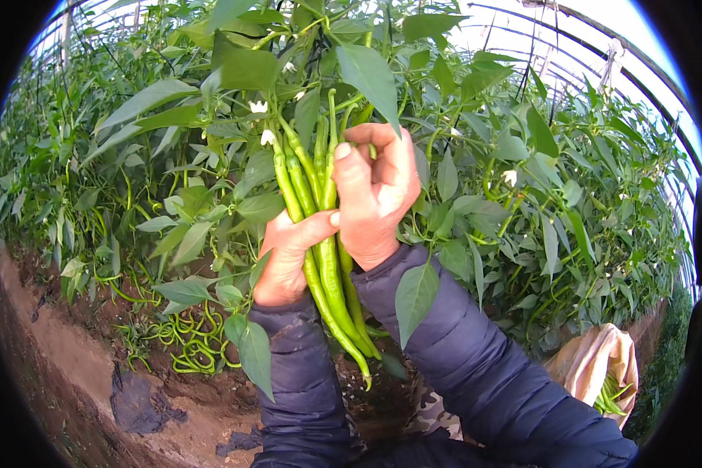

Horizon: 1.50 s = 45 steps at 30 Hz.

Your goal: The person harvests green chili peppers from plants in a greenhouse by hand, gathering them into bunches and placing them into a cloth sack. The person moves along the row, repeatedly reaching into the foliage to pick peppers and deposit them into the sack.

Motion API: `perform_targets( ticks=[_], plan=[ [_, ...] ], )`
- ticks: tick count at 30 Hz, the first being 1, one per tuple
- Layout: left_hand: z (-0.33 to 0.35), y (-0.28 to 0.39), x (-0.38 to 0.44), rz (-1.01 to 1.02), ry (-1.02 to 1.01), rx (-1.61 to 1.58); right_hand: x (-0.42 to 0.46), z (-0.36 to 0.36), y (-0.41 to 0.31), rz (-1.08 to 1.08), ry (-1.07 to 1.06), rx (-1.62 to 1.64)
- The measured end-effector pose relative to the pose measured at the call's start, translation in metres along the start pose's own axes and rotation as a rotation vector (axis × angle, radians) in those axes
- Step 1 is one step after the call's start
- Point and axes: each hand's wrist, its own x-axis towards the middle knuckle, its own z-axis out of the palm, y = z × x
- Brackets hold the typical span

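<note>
My left hand (292, 248) is wrapped around a bunch of long green chili peppers (329, 257), its thumb across their front. The peppers hang lengthwise, stems up and tips down between my forearms. Just right of the upper bunch, my right hand (377, 187) is raised with thumb and curled fingers close together. A bit of green pepper or stem (372, 151) shows inside those curled fingers, mostly hidden by them. Leaves of the pepper plant (368, 76) hang over both hands, and small white flowers (267, 137) sit beside the stems.
Curled thin green peppers (193, 342) lie in a heap on the soil at left. A pale cloth sack (591, 357) with green peppers inside stands at lower right. Torn dark plastic film (140, 403) lies on the ground. Dense plants and hoops of a greenhouse frame (596, 44) surround me.
</note>
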Motion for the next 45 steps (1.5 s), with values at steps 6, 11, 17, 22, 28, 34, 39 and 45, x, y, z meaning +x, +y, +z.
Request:
perform_targets(
  ticks=[6, 11, 17, 22, 28, 34, 39, 45],
  plan=[
    [0.004, -0.002, 0.0, -0.086, 0.122, 0.053, 0.011, -0.009, 0.006, -0.07, -0.057, -0.061],
    [0.005, -0.01, 0.011, 0.146, 0.132, 0.167, -0.007, -0.011, 0.0, 0.554, -0.031, 0.585],
    [0.001, -0.009, 0.015, 0.262, 0.197, 0.353, -0.083, -0.055, 0.02, 0.793, 0.042, 0.322],
    [0.005, -0.002, 0.012, 0.24, 0.247, 0.44, -0.095, -0.109, 0.118, 0.797, 0.014, -0.404],
    [-0.002, -0.006, 0.013, 0.292, 0.206, 0.414, -0.047, -0.119, 0.14, 0.948, 0.198, 0.044],
    [0.009, -0.013, 0.012, 0.284, 0.296, 0.333, -0.023, -0.175, 0.153, 0.899, -0.009, 0.16],
    [0.002, -0.004, 0.019, 0.284, 0.225, 0.467, -0.012, -0.176, 0.128, 1.028, -0.08, 0.345],
    [0.006, -0.009, 0.021, 0.262, 0.227, 0.486, 0.012, -0.196, 0.111, 1.097, -0.23, 0.197]
  ],
)
